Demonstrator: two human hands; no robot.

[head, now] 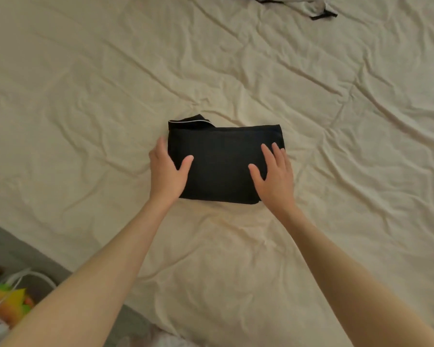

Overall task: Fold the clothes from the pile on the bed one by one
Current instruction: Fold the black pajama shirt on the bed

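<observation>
A black garment (223, 161), folded into a compact rectangle with a thin white trim at its far left corner, lies in the middle of the bed. My left hand (167, 171) lies at its left edge, thumb on top and fingers straight along the side. My right hand (273, 171) rests flat on its right part, fingers straight and spread. The pile of clothes (286, 1) shows only as a dark and white heap at the top edge of the view.
The wrinkled cream bedsheet (336, 121) fills most of the view. At the lower left the bed edge (15, 236) drops to a grey floor with white cables (18, 279) and colourful items (8, 299).
</observation>
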